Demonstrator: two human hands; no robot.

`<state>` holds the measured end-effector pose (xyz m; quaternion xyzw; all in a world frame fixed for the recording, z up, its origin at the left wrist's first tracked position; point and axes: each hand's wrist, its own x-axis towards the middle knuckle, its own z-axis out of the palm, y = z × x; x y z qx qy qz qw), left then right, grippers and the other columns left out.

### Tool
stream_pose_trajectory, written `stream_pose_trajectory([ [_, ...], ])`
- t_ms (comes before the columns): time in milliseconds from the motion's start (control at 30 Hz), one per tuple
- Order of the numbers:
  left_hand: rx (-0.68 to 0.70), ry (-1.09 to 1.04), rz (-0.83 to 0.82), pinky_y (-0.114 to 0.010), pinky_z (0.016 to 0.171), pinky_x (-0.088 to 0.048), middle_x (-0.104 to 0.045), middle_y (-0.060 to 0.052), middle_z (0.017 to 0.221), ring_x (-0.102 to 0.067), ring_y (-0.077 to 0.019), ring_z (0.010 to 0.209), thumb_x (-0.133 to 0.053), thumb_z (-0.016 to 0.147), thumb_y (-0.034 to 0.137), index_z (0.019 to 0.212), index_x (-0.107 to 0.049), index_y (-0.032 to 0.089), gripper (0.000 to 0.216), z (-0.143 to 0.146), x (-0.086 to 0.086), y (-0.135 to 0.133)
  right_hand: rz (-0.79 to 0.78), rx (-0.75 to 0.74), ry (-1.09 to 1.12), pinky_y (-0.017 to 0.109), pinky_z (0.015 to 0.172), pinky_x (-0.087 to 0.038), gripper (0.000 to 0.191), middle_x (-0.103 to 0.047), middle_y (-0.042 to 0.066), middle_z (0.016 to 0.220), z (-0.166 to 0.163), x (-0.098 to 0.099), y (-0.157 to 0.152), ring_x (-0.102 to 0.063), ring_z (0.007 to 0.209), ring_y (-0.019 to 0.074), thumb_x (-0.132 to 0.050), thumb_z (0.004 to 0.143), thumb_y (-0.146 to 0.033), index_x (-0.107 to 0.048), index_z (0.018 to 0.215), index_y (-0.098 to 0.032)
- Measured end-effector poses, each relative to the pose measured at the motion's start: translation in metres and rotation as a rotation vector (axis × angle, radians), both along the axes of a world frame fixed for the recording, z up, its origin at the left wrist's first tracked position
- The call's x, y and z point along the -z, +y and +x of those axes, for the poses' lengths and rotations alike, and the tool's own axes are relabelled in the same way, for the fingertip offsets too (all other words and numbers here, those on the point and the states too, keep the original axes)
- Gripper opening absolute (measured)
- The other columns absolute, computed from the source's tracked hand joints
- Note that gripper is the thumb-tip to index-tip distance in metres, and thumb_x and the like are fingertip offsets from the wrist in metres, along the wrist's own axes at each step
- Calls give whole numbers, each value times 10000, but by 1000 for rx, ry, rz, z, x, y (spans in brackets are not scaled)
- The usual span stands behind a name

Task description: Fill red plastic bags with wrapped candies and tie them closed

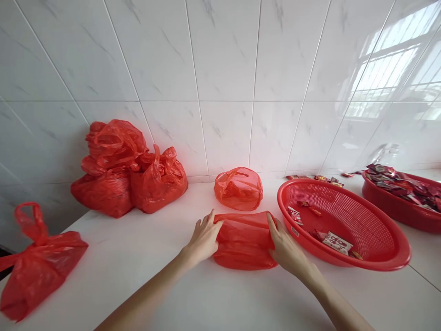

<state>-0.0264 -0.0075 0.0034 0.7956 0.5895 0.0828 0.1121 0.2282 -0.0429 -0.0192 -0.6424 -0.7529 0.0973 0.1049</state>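
A thin red plastic bag [244,243] lies on the white table between my hands, its mouth edge stretched wide toward the wall. My left hand [203,236] grips the bag's left side, thumb and fingers on the film. On the opposite side, my right hand [285,246] holds the right edge, fingertips by the upper corner. Just behind this bag sits another puffed-up red plastic bag [238,189]. Close to my right hand stands a large red mesh basket [375,218] with a few small wrapped packets [337,242] in it.
Several filled red bags [151,184] are heaped against the tiled wall at the left. One tied red bag [44,262] lies at the table's left edge. A red basin [382,195] full of wrapped packets stands far right. Loose packets [327,180] lie behind the mesh basket.
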Motion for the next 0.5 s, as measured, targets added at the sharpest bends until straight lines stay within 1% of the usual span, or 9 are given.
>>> stream_pose_trajectory([
  [33,-16,-14,-38,-487,1026,-451,-372,-201,1569,-511,-380,1339,-510,611,-45,1266,-639,215,716,-4,-2,1,-27,-11,-2,362,813,-578,950,-430,280,1509,1,-3,-1,-692,1103,329,-470,710,29,-181,1606,-96],
  [100,-50,-75,-103,-377,870,-518,-376,-170,1565,-622,-335,1200,-504,602,-26,1284,-620,256,747,-13,-6,3,-70,-16,-16,371,826,-581,936,-434,278,1505,3,-8,-2,-678,1139,341,-477,730,32,-181,1608,-97],
  [167,-62,-142,-134,-314,757,-515,-463,-149,1481,-682,-296,1068,-517,603,9,1236,-642,269,695,-19,-10,3,-97,-6,-59,412,815,-590,892,-388,293,1541,2,-15,-3,-687,1116,362,-500,758,21,-233,1599,-106],
  [233,-44,-186,-130,-288,719,-498,-561,-126,1336,-699,-266,973,-534,618,44,1180,-660,265,618,-21,-12,2,-69,-9,-112,474,831,-590,795,-328,307,1578,-1,-20,-4,-672,1135,403,-554,783,-17,-365,1550,-108],
  [300,-24,-191,-116,-280,718,-487,-601,-109,1222,-696,-244,907,-543,642,69,1136,-663,258,543,-19,-14,1,65,-68,-134,528,922,-559,674,-327,289,1590,-7,-25,-5,-586,1261,437,-593,796,-48,-504,1461,-122],
  [400,-46,-153,-136,-284,678,-480,-580,-108,1169,-682,-228,832,-529,695,88,1113,-639,245,460,-11,-16,-1,364,-264,-125,537,1087,-457,579,-372,213,1595,-18,-30,-6,-395,1447,387,-521,813,11,-591,1364,-154],
  [433,-54,-142,-147,-286,661,-477,-565,-113,1171,-678,-225,817,-522,714,92,1112,-625,238,436,-8,-17,-1,427,-342,-134,523,1114,-433,572,-384,189,1595,-22,-30,-7,-385,1458,357,-482,817,35,-604,1340,-161],
  [467,-59,-136,-155,-286,647,-475,-549,-118,1182,-676,-222,811,-516,729,93,1116,-610,232,422,-5,-18,-2,445,-409,-154,502,1120,-428,563,-411,172,1584,-26,-30,-7,-422,1437,332,-452,818,54,-619,1309,-166],
  [500,-60,-131,-164,-284,635,-473,-535,-122,1200,-674,-220,811,-514,737,93,1124,-595,228,418,-4,-19,-2,413,-457,-183,477,1108,-437,541,-472,166,1544,-29,-29,-7,-497,1377,311,-437,817,63,-642,1262,-166],
])
